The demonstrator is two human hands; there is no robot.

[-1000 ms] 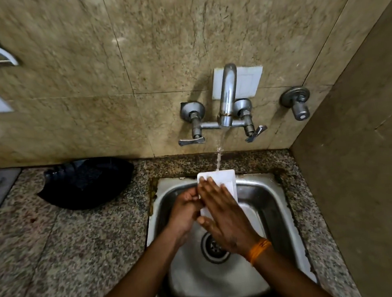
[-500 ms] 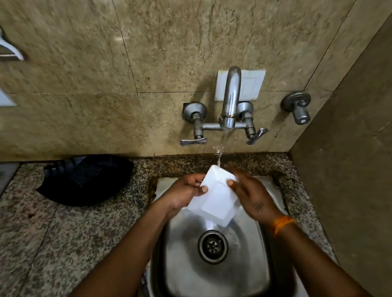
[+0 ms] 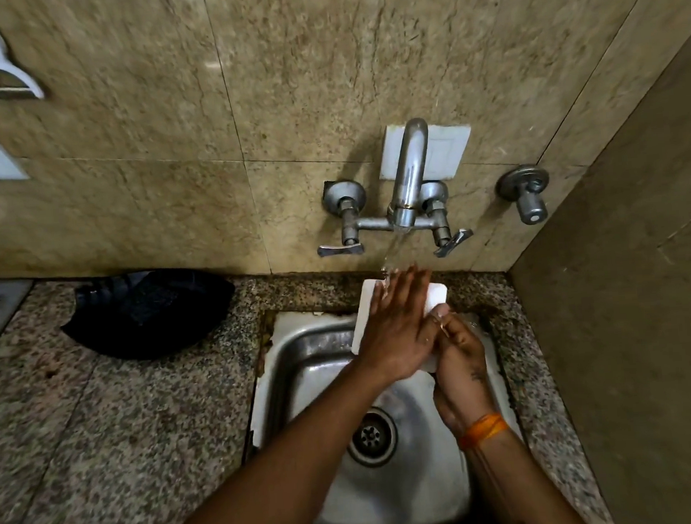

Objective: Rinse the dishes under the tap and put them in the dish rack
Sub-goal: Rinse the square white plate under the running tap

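Note:
A white rectangular dish (image 3: 436, 296) is held over the steel sink (image 3: 300, 346), under water running from the tap (image 3: 409, 175). My left hand (image 3: 397, 327) lies flat across the dish's face with straight fingers, fingertips in the stream. My right hand (image 3: 459, 360), an orange thread at its wrist, grips the dish's right edge with the thumb on top. Most of the dish is hidden behind my hands.
A black dish rack (image 3: 147, 312) sits on the granite counter (image 3: 103, 442) left of the sink. The sink drain (image 3: 370, 436) is uncovered. A side wall (image 3: 634, 323) closes the right. Another valve (image 3: 527, 196) is on the wall right of the tap.
The dish was turned from tilted between both hands to flat under the stream. My left hand moved from its left edge onto its face; my right hand shifted to the right edge.

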